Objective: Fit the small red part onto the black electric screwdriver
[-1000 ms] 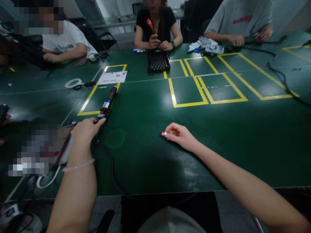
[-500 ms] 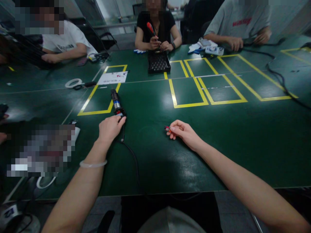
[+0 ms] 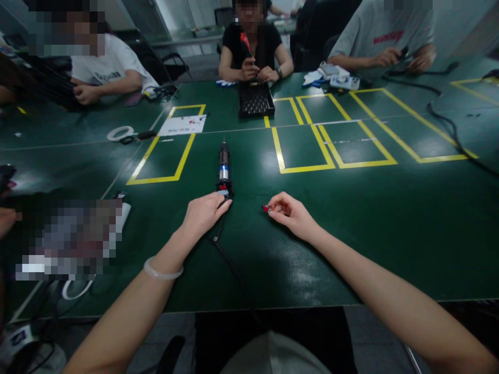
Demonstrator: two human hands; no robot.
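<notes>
My left hand [image 3: 206, 213] is closed round the rear end of a corded electric screwdriver [image 3: 223, 165], whose silver and blue motor section shows bare. The tool lies on the green table with its thin tip pointing away from me. A black cord [image 3: 230, 259] runs from its rear toward the table's front edge. To the right, my right hand [image 3: 290, 213] pinches a small red part [image 3: 266, 208] with some orange and black on it. Its exact kind is too small to make out. A gap of table separates this part from the screwdriver.
Yellow tape outlines [image 3: 307, 169] mark the table. A white paper sheet [image 3: 175, 126], a tape roll [image 3: 120, 133] and a black tray [image 3: 256, 111] lie farther off. People sit across the table, one holding a red-handled tool [image 3: 245, 44]. A blurred-out panel [image 3: 74, 239] is at left.
My left hand has moved right with the electric screwdriver, which now points more directly away from me. My right hand keeps its place, with its fingers slightly shifted on the red part.
</notes>
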